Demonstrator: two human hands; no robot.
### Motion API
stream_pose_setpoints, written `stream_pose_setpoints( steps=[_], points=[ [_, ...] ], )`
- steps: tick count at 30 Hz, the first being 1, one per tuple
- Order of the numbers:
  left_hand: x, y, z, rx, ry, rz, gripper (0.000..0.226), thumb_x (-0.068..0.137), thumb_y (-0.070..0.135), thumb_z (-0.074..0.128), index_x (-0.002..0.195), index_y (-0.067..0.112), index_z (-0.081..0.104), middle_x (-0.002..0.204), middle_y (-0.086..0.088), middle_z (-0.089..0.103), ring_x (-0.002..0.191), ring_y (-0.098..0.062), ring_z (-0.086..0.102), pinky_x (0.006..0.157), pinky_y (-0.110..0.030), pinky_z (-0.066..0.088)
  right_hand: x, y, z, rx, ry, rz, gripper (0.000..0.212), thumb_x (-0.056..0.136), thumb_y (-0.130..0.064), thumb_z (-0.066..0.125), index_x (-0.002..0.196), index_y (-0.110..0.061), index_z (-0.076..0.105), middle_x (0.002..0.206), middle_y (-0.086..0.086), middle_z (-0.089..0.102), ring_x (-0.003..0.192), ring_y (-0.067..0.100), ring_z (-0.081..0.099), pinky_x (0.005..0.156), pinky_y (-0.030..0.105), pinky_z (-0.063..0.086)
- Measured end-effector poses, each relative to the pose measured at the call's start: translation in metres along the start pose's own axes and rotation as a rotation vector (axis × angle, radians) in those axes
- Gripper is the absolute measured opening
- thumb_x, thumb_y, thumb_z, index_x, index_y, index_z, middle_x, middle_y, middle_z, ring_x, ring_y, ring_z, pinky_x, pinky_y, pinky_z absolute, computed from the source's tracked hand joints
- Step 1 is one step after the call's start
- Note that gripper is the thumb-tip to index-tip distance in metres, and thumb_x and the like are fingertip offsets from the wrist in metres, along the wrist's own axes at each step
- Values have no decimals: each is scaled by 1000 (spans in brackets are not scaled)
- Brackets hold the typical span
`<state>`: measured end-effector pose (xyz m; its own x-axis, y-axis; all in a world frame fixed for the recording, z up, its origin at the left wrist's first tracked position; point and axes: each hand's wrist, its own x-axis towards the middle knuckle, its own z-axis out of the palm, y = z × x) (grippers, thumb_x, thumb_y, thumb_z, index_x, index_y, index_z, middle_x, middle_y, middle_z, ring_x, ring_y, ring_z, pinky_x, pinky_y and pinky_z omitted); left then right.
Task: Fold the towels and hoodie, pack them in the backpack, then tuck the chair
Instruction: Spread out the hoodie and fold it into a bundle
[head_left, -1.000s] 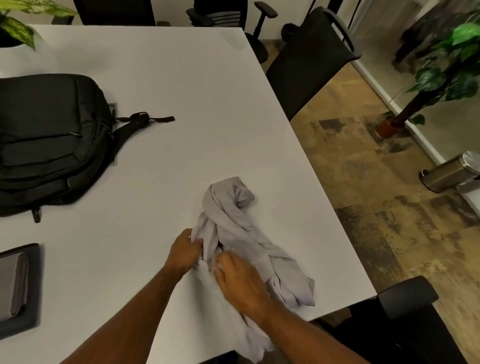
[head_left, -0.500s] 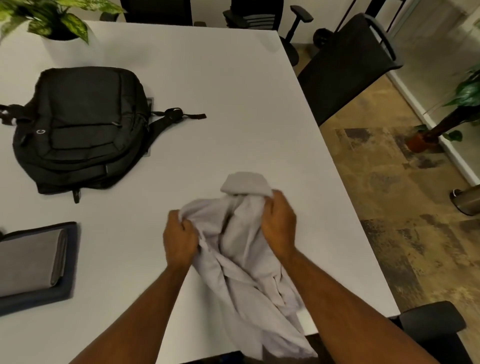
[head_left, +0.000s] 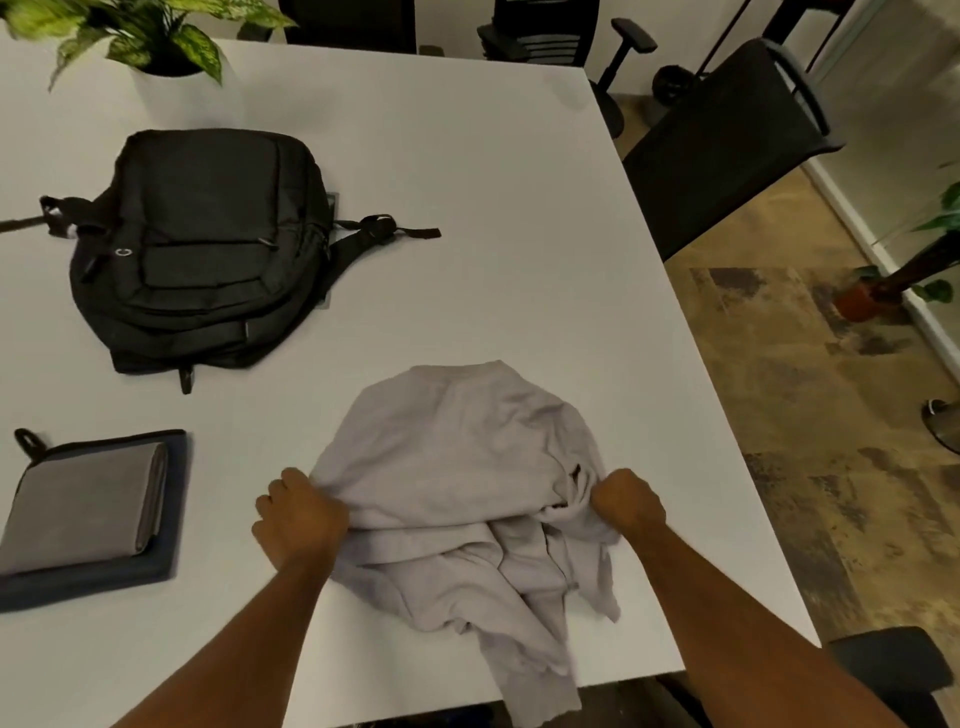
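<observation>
A light grey hoodie (head_left: 457, 467) lies partly spread on the white table (head_left: 467, 208), its lower part bunched and hanging over the near edge. My left hand (head_left: 298, 517) grips its left side and my right hand (head_left: 626, 501) grips its right side, both fists curled in the cloth. A black backpack (head_left: 208, 249) lies flat and zipped at the back left. At the left edge a folded grey towel (head_left: 83, 509) rests on a folded dark blue towel (head_left: 104, 571).
A potted plant (head_left: 156, 47) stands at the table's far left. A black chair (head_left: 727, 145) stands off the right side, more chairs behind the table. Another black chair (head_left: 893, 675) sits at the near right corner. Patterned floor lies to the right.
My hands have moved apart, pulling the crumpled hoodie open and laying its upper part flat on the table. The view has shifted left, showing more of the backpack and towels.
</observation>
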<state>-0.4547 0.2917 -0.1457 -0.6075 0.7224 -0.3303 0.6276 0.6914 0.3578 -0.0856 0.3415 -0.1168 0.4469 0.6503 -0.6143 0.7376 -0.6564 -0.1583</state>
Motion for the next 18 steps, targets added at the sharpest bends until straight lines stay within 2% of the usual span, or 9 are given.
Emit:
stream_pose_setpoints(
  steps=[2, 5, 7, 9, 12, 14, 16, 18],
  points=[
    [-1, -5, 4, 25, 9, 53, 39, 74, 0, 57, 112, 4, 56, 109, -20, 62, 102, -42, 54, 82, -50, 44, 2, 3, 1, -80, 13, -39, 26, 97, -21, 54, 115, -5, 64, 122, 14, 65, 111, 33, 64, 86, 33, 48],
    [5, 5, 2, -2, -52, 148, 51, 76, -1, 55, 127, 6, 54, 119, -17, 62, 109, -41, 54, 89, -49, 42, 13, -3, -3, -3, 88, -181, 23, 93, -14, 55, 114, -4, 53, 117, 17, 64, 104, 33, 64, 84, 35, 50],
    [10, 19, 0, -74, -84, 172, 52, 79, 1, 52, 130, 8, 53, 126, -16, 61, 116, -40, 53, 94, -50, 40, 18, -10, -7, 95, 84, -312, 31, 93, -12, 55, 124, -7, 53, 124, 14, 61, 110, 31, 61, 91, 37, 50],
    [17, 34, -1, -133, -129, 152, 55, 87, 7, 51, 142, 8, 46, 141, -16, 54, 129, -39, 48, 106, -51, 36, 15, -22, -12, 163, 52, -384, 42, 96, -10, 50, 137, -10, 51, 135, 11, 56, 123, 30, 56, 102, 37, 44],
    [31, 52, 2, -184, -220, 124, 58, 101, 19, 46, 155, 7, 29, 154, -18, 42, 140, -39, 41, 114, -49, 31, 12, -37, -11, 262, 25, -368, 42, 103, -27, 49, 143, -12, 46, 136, 10, 58, 123, 29, 57, 103, 37, 45],
    [41, 60, 2, -234, -271, 98, 56, 106, 31, 42, 154, 3, 31, 154, -22, 43, 140, -41, 41, 114, -45, 32, 12, -46, -10, 397, -9, -279, 57, 103, -46, 49, 149, -14, 38, 127, 10, 63, 105, 28, 68, 86, 36, 53],
    [50, 65, 2, -221, -334, 83, 58, 107, 43, 41, 144, -1, 46, 148, -24, 49, 135, -41, 46, 111, -42, 35, 12, -53, -11, 505, -81, -198, 68, 102, -53, 45, 155, -13, 28, 119, 12, 64, 74, 24, 72, 62, 31, 54],
    [56, 68, 1, -197, -419, 101, 62, 102, 56, 42, 114, 0, 67, 128, -23, 64, 115, -39, 58, 99, -41, 44, 13, -59, -10, 401, -143, -202, 82, 98, -66, 42, 157, -12, 26, 122, 12, 64, 62, 20, 69, 58, 30, 52]
  ],
)
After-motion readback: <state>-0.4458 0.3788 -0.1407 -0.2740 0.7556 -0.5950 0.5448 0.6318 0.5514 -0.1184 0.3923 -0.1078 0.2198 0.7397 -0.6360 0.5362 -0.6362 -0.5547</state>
